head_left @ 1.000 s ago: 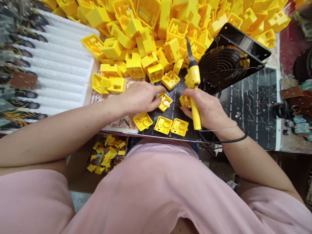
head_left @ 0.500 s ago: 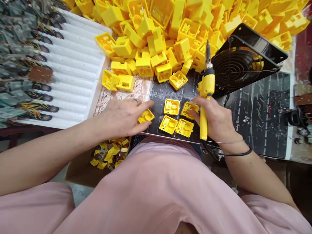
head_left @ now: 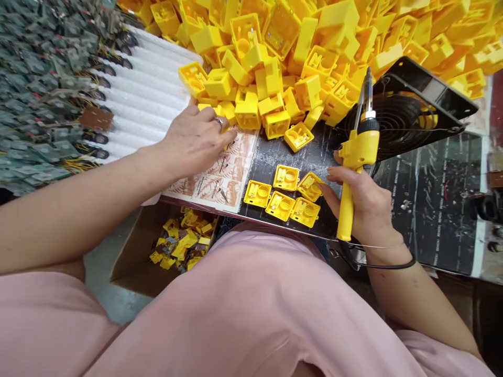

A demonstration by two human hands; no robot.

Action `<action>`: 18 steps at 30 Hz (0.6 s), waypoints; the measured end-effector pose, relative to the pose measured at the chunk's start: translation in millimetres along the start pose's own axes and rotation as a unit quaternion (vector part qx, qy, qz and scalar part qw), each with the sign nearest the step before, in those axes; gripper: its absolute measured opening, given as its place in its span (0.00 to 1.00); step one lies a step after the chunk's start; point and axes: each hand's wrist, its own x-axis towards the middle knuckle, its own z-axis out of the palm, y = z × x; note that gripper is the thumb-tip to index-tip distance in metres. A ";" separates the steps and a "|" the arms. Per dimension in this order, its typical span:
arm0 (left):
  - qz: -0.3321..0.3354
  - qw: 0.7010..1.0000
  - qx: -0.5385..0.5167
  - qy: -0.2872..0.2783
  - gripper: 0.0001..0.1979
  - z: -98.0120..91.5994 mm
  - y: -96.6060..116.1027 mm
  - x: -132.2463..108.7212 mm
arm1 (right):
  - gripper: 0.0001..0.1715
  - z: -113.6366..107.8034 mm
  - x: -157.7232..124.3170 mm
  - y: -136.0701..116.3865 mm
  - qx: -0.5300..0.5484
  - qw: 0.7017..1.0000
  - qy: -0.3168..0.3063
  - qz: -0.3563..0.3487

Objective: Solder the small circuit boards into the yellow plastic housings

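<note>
Both hands of mine are over the workbench: the right hand (head_left: 368,201), right of centre, is wrapped around the handle of a yellow soldering iron (head_left: 360,149), whose metal tip points toward the top of the frame. Its foremost fingertip is at the edge of a small open yellow case (head_left: 310,187); whether they touch, I cannot tell. That case leans askew at the upper right of a cluster, with four others (head_left: 280,206) lying open side up just beside it, near the centre. Over the left part of the bench, my left hand (head_left: 200,140) curls down, bits of yellow showing around its fingers; I cannot tell whether it grasps anything. Under the cluster is a black mat (head_left: 269,157), bordered on the left by leaf-patterned paper (head_left: 223,180). A single case (head_left: 298,137) sits tilted above the cluster, near a heap of yellow housings (head_left: 259,84) that spreads across the top of the frame. A black fan (head_left: 408,112) stands behind the iron at upper right. White ribbed foam (head_left: 153,78) and rows of wired boards (head_left: 47,94) fill the upper left, and below the bench's edge, left of my pink shirt (head_left: 251,303), a cardboard box (head_left: 131,256) holds yellow pieces (head_left: 183,243).
</note>
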 end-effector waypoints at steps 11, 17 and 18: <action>0.155 0.892 -0.423 -0.049 0.31 27.6 2.9 29.0 | 0.19 -0.8 -3.9 -2.2 0.012 1.000 0.010 0.003; 0.190 0.925 -0.327 0.044 0.45 44.8 32.8 2.3 | 0.36 -0.5 -16.2 -5.5 0.110 0.992 -0.046 -0.027; 0.213 0.924 -0.311 0.060 0.49 48.9 43.6 -2.4 | 0.37 0.8 -19.5 -6.2 0.122 0.990 -0.058 -0.029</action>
